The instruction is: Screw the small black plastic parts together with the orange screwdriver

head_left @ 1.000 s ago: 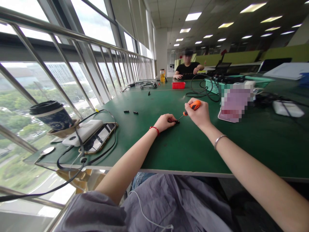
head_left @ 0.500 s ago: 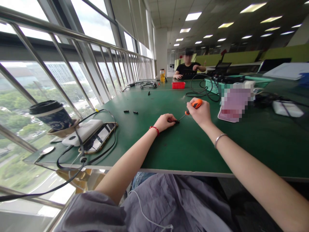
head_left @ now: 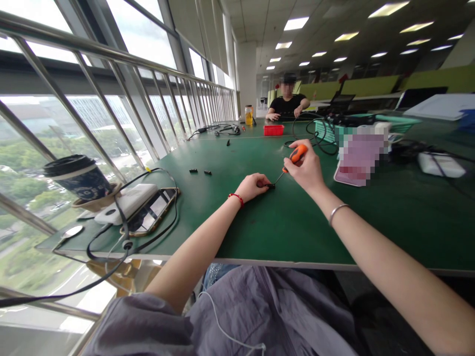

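Observation:
My left hand (head_left: 254,188) rests on the green table (head_left: 237,232), its fingers closed on a small black part (head_left: 271,186). Most of that part is hidden under the fingers, so its exact kind cannot be made out. My right hand (head_left: 307,165) grips a screwdriver (head_left: 298,154) by its orange and black handle. The shaft slants down to the left, and its tip meets the end of the black part beside my left fingertips. Two similar small black pieces (head_left: 200,171) lie to the left of my hands, and another dark piece (head_left: 227,143) is farther back.
On the left are a paper cup (head_left: 83,180), a white power bank (head_left: 126,203), a phone (head_left: 154,212) and looping cables. A red tray (head_left: 273,130), a jar (head_left: 248,115) and a seated person (head_left: 287,104) are at the back. Right: a green basket (head_left: 323,130) and a pink phone (head_left: 361,158).
My right hand has tilted the screwdriver handle slightly left and its fingers have shifted on it. The tip stays at the black part; my left hand keeps its place.

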The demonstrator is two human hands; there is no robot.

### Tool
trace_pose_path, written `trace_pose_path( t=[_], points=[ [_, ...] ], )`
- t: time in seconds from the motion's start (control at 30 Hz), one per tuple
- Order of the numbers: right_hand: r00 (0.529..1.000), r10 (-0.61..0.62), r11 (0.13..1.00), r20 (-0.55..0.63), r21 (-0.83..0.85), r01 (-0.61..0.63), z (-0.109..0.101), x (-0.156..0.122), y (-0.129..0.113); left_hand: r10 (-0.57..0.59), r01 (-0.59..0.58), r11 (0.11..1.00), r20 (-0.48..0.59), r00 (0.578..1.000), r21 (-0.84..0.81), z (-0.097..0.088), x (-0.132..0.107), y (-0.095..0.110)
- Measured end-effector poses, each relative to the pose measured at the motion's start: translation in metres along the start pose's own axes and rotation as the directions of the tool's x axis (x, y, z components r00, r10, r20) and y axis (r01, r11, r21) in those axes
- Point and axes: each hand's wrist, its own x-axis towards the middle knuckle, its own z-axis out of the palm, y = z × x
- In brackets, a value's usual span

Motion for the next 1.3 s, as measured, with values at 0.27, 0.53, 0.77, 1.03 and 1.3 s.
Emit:
trace_pose_path(
  t=[0.27, 0.53, 0.77, 1.03, 1.3],
  points=[
    [0.998, -0.039, 0.999, 0.046, -0.015, 0.04, -0.0017, -0.0012, -0.0045, 0.009, -0.009, 1.0, 0.003, 1.0, 0.012, 0.0012, 0.0012, -0.0035],
    [0.996, -0.085, 0.993, 0.024, 0.083, 0.083, 0.0014, -0.0014, -0.0001, 0.013, -0.013, 0.999, -0.001, 1.0, 0.042, 0.0003, 0.0011, -0.001],
    [0.996, -0.05, 0.999, 0.076, 0.016, 0.049, -0.002, -0.0025, -0.0068, 0.0, 0.0, 0.999, 0.0, 1.0, 0.032, -0.0002, 0.0001, -0.0004],
    [0.997, -0.079, 0.995, 0.023, 0.055, 0.078, 0.0019, -0.002, 0.0008, -0.005, 0.005, 0.999, 0.002, 1.0, 0.037, -0.0002, -0.0001, -0.001],
    [0.999, -0.015, 0.999, -0.033, -0.052, 0.013, -0.0001, -0.0037, -0.0067, -0.009, 0.009, 1.0, 0.008, 1.0, 0.028, -0.0009, -0.0016, 0.0022]
  ],
)
